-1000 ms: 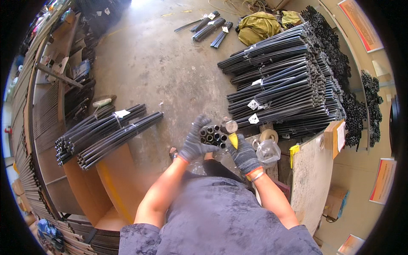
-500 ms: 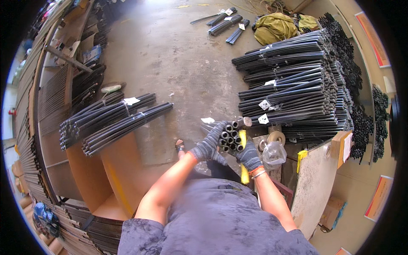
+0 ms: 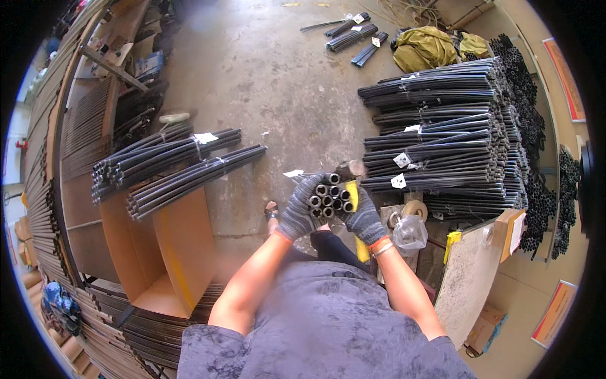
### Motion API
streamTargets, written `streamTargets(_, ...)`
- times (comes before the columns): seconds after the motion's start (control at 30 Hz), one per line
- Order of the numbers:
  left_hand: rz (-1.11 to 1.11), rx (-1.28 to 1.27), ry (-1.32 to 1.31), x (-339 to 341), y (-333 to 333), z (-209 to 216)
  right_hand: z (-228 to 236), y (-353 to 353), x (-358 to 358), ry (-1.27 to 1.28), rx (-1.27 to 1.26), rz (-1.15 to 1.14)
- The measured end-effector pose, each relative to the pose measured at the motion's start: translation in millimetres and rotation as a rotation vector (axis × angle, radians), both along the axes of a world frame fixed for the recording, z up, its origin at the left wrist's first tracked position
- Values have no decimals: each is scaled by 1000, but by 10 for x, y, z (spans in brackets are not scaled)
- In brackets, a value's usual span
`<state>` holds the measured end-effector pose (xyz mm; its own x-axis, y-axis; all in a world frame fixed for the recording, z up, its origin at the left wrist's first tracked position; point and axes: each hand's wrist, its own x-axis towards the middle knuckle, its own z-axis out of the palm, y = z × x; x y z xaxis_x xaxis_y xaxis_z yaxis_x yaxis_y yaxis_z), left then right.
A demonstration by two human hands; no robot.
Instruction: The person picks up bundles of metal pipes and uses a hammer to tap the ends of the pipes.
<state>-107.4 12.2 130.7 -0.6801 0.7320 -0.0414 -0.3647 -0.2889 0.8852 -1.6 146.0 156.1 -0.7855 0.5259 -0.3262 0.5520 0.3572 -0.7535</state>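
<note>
A bundle of dark metal tubes (image 3: 329,198) stands in front of my body, its round open ends facing up at me. My left hand (image 3: 299,207), in a grey knit glove, is closed around the bundle's left side. Against its right side rests my right hand (image 3: 366,216), gloved the same way and gripping a hammer (image 3: 353,194) with a yellow handle. The hammer's head sits beyond the tubes' far edge, and the handle's lower end sticks out below my right palm. A white tag (image 3: 293,173) shows beside my left fingers. The bundle's lower part is hidden.
Large stacks of tied dark tubes (image 3: 435,145) lie at right. More bundles (image 3: 196,167) rest at left, above an open cardboard box (image 3: 183,252). A tape roll (image 3: 414,210) and clear plastic bag (image 3: 410,232) sit near my right hand. Smaller bundles (image 3: 352,38) lie on the far floor.
The tube bundle has shifted slightly left and its ends sit closer together. My left hand's stretched thumb and fingers have folded around its side. The hammer's head has moved up and left.
</note>
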Motion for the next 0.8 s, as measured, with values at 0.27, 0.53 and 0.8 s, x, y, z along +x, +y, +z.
streamTargets(0.27,57,-439,720,-111,-183,-374,-385,170,-19,5,-140,108)
streamTargets(0.53,-112,-473,639,-126,105,113,-280,494,-148,-96,-5,295)
streamTargets(0.8,-33,-438,516,-127,242,11,-388,619,-110,-124,-88,207)
